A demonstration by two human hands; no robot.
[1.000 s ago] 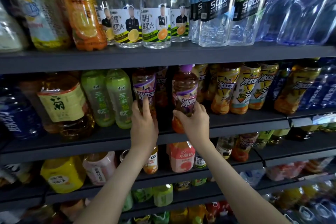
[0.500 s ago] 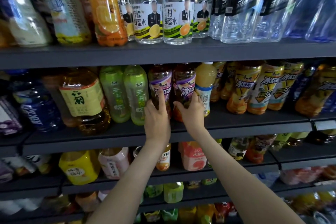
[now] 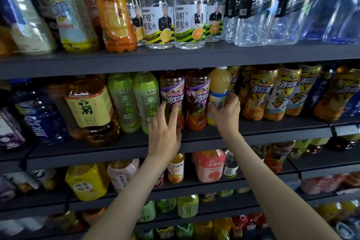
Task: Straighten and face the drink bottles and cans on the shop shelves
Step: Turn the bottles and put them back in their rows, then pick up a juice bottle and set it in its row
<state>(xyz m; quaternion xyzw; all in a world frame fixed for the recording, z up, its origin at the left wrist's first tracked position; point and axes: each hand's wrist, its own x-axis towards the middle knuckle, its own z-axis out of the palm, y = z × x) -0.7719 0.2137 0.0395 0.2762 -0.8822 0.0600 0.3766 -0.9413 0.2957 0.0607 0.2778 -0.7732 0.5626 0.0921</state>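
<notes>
Forearms come up from bottom centre. Left hand (image 3: 164, 134) is open, fingers straight and spread, tips resting on the left purple-label tea bottle (image 3: 172, 87) at mid-frame. Right hand (image 3: 226, 113) has left the second purple-label tea bottle (image 3: 196, 91) and now grips the small orange juice bottle (image 3: 219, 80) just right of it, fingers curled round its blue-white label.

A second ago I had a gap between the two purple bottles. Now they stand side by side at the front of the middle shelf (image 3: 272, 130), labels forward, so I'd call that pair done. The juice bottle is the step in hand, and it looks like the odd one out among the teas. Fingers cover its label, so I can't tell how it faces.

Further right, the yellow-label tea bottles (image 3: 259, 93) are not yet touched.
</notes>
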